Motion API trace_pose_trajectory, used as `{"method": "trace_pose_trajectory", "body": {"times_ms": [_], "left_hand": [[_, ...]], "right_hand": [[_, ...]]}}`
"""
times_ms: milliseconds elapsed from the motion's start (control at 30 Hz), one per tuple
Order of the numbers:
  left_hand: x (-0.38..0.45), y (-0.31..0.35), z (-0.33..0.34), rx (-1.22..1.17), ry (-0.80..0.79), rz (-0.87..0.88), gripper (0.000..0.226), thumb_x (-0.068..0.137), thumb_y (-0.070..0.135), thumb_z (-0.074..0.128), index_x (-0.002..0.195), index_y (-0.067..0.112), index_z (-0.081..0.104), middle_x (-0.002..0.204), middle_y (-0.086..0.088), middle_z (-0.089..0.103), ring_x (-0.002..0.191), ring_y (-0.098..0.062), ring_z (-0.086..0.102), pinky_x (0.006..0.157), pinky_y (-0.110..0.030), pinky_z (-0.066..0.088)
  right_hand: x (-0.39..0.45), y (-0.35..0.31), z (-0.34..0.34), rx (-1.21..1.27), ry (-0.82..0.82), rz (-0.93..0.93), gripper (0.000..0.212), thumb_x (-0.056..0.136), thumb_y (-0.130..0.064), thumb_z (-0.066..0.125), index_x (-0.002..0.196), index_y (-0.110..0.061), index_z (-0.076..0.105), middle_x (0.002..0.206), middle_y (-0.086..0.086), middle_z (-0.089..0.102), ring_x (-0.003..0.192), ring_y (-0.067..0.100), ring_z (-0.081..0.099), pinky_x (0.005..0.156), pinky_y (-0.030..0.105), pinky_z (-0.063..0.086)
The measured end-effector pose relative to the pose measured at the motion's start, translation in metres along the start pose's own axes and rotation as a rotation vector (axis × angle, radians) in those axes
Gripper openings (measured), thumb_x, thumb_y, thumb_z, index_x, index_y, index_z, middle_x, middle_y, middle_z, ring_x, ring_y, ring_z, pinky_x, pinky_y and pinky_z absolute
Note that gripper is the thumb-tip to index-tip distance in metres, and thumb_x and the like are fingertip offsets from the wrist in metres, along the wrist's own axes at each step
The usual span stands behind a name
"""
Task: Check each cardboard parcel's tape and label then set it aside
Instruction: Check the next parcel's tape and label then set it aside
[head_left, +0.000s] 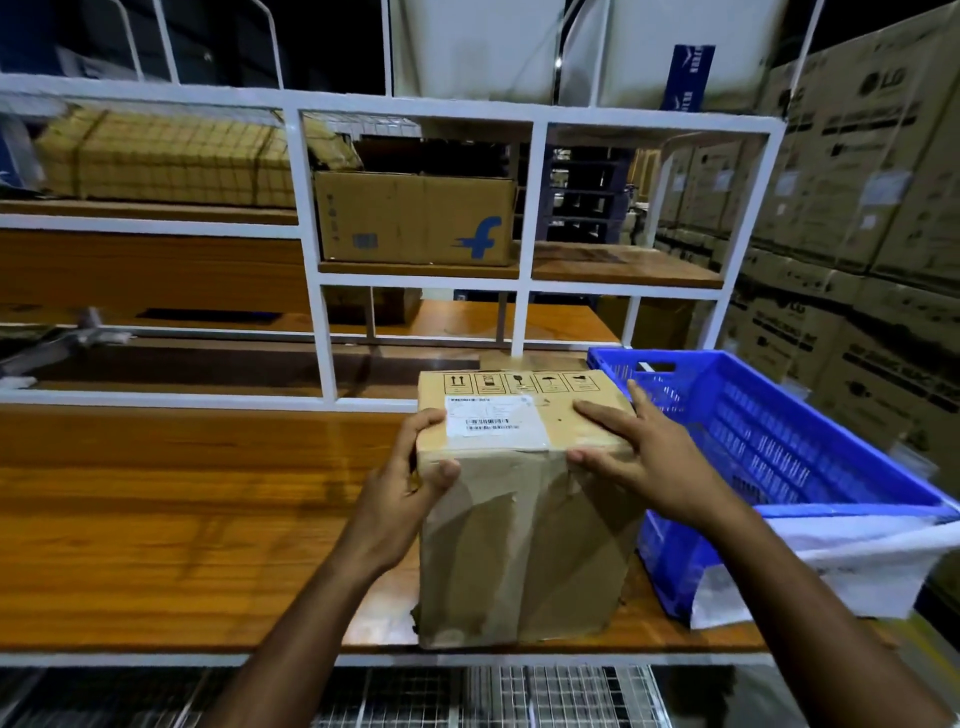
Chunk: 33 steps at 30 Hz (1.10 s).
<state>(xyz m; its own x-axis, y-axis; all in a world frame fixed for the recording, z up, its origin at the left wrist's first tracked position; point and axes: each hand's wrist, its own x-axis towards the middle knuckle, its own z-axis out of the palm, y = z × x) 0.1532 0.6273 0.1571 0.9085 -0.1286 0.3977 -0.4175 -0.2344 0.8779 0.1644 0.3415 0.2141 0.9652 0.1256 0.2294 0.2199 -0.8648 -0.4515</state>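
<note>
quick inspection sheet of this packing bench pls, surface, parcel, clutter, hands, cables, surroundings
surface: wooden bench, glossy, parcel standing near its front edge
job's things: cardboard parcel upright; white label on its top face; clear tape runs down the front, wrinkled
clutter: blue crate right of the parcel, white plastic bag hanging over its near end
grippers: left hand grips the parcel's top left corner; right hand lies on the top right edge, fingers straight
cables: nothing seen
surroundings: white rack behind with a brown box; stacked cartons on the right
</note>
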Motion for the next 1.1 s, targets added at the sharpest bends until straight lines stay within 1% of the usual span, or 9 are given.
{"method": "trace_pose_trajectory", "body": {"times_ms": [100, 267, 567, 667, 733, 833, 933, 1000, 1100], "left_hand": [[0.003, 0.002, 0.000, 0.104, 0.039, 0.016, 0.067, 0.072, 0.054, 0.074, 0.129, 0.050, 0.039, 0.117, 0.036, 0.049, 0.101, 0.012, 0.057, 0.076, -0.021, 0.058], [0.004, 0.007, -0.003, 0.091, 0.023, 0.006, 0.070, 0.068, 0.042, 0.078, 0.127, 0.043, 0.040, 0.115, 0.033, 0.049, 0.101, 0.013, 0.054, 0.079, -0.017, 0.056], [0.002, 0.006, -0.010, 0.057, -0.030, 0.026, 0.070, 0.070, 0.036, 0.080, 0.129, 0.035, 0.042, 0.120, 0.028, 0.051, 0.108, 0.004, 0.056, 0.081, -0.022, 0.057], [0.006, 0.002, -0.021, -0.036, -0.020, -0.023, 0.067, 0.069, 0.038, 0.079, 0.126, 0.033, 0.045, 0.122, 0.023, 0.051, 0.112, -0.004, 0.056, 0.084, -0.035, 0.059], [0.005, -0.005, -0.030, -0.168, 0.046, -0.059, 0.061, 0.069, 0.031, 0.078, 0.123, 0.027, 0.048, 0.123, 0.013, 0.055, 0.112, -0.011, 0.059, 0.084, -0.045, 0.059], [0.000, -0.015, -0.042, -0.298, 0.133, -0.070, 0.054, 0.070, 0.022, 0.076, 0.118, 0.024, 0.051, 0.121, 0.003, 0.060, 0.110, -0.021, 0.063, 0.078, -0.045, 0.060], [-0.006, -0.025, -0.050, -0.454, 0.202, -0.115, 0.062, 0.063, 0.033, 0.087, 0.115, 0.029, 0.052, 0.122, -0.002, 0.059, 0.112, -0.025, 0.062, 0.067, -0.036, 0.061], [-0.009, -0.032, -0.054, -0.543, 0.223, -0.167, 0.077, 0.054, 0.044, 0.093, 0.116, 0.030, 0.051, 0.124, -0.004, 0.058, 0.111, -0.024, 0.063, 0.069, -0.038, 0.061], [-0.014, -0.035, -0.060, -0.589, 0.210, -0.214, 0.057, 0.074, 0.016, 0.076, 0.119, 0.026, 0.042, 0.128, -0.009, 0.053, 0.115, -0.026, 0.060, 0.075, -0.042, 0.062]], "right_hand": [[0.000, 0.002, 0.002, 0.025, -0.013, 0.044, 0.084, 0.063, -0.076, 0.067, 0.140, -0.061, 0.036, 0.165, 0.008, -0.001, 0.147, 0.040, 0.019, 0.113, 0.057, 0.032], [-0.004, 0.008, 0.004, 0.067, 0.026, 0.019, 0.106, 0.054, -0.055, 0.089, 0.145, -0.054, 0.034, 0.146, -0.001, 0.048, 0.130, 0.027, 0.042, 0.106, 0.048, 0.044], [-0.027, 0.009, 0.008, 0.152, 0.111, 0.011, 0.116, 0.058, -0.043, 0.092, 0.153, -0.042, 0.026, 0.149, 0.000, 0.045, 0.134, 0.025, 0.042, 0.108, 0.046, 0.042], [-0.034, 0.013, 0.013, 0.368, 0.139, 0.071, 0.126, 0.058, -0.035, 0.091, 0.157, -0.033, 0.013, 0.150, 0.002, 0.045, 0.135, 0.022, 0.045, 0.106, 0.040, 0.042], [-0.039, 0.018, 0.023, 0.429, 0.087, 0.105, 0.129, 0.055, -0.044, 0.089, 0.157, -0.034, 0.010, 0.146, -0.001, 0.049, 0.132, 0.018, 0.050, 0.104, 0.036, 0.044], [-0.044, 0.030, 0.043, 0.415, -0.109, 0.108, 0.129, 0.052, -0.062, 0.089, 0.156, -0.039, 0.016, 0.150, -0.013, 0.044, 0.135, 0.011, 0.046, 0.109, 0.035, 0.043], [-0.044, 0.039, 0.067, 0.591, -0.244, 0.085, 0.123, 0.058, -0.044, 0.096, 0.153, -0.047, 0.018, 0.148, -0.013, 0.047, 0.131, 0.011, 0.052, 0.107, 0.044, 0.046], [-0.042, 0.038, 0.079, 0.671, -0.204, 0.064, 0.120, 0.061, -0.035, 0.096, 0.152, -0.050, 0.020, 0.148, -0.011, 0.048, 0.130, 0.013, 0.053, 0.104, 0.046, 0.048], [-0.034, 0.024, 0.071, 0.626, -0.079, 0.029, 0.106, 0.062, -0.045, 0.092, 0.151, -0.041, 0.034, 0.145, -0.013, 0.051, 0.129, 0.009, 0.053, 0.103, 0.037, 0.049]]}}
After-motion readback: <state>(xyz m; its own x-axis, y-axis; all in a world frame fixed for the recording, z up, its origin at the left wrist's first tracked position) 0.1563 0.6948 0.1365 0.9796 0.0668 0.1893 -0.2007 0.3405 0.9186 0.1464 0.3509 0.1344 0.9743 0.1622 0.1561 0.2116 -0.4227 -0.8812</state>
